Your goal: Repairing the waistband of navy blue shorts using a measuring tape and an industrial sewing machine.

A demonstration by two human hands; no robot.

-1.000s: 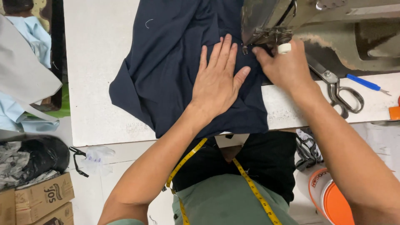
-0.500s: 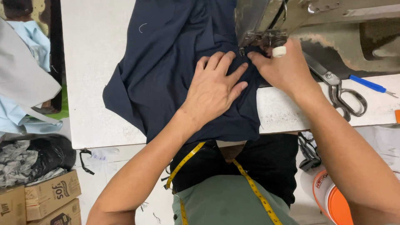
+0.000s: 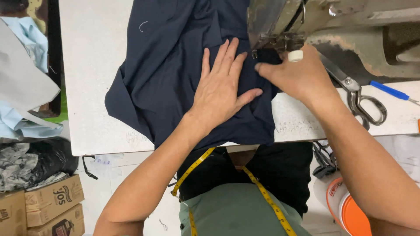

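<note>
Two hands work here on one broad white table, the largest thing we see, which runs across the upper part of the view. On its right end stands a worn grey-green sewing machine, its head hanging over the cloth. A dark navy fabric lies spread over the middle of the table, from the far edge down to the near edge, where a fold hangs over just above the lap; part of it passes under the machine head.

Our left hand lies flat on the fabric, palm down, fingers spread wide and pointing toward the machine head, thumb out to the right. It grips nothing; it only presses the cloth. Our right hand sits just beside it, right under the head, fingers curled narrow with the tips on the fabric at the needle area; we cannot tell whether it pinches the cloth.

Cardboard boxes sit on the floor at lower left. A yellow tape measure hangs around the neck. Metal scissors lie on the table right of the right wrist, and a small blue pen lies just beyond them.
</note>
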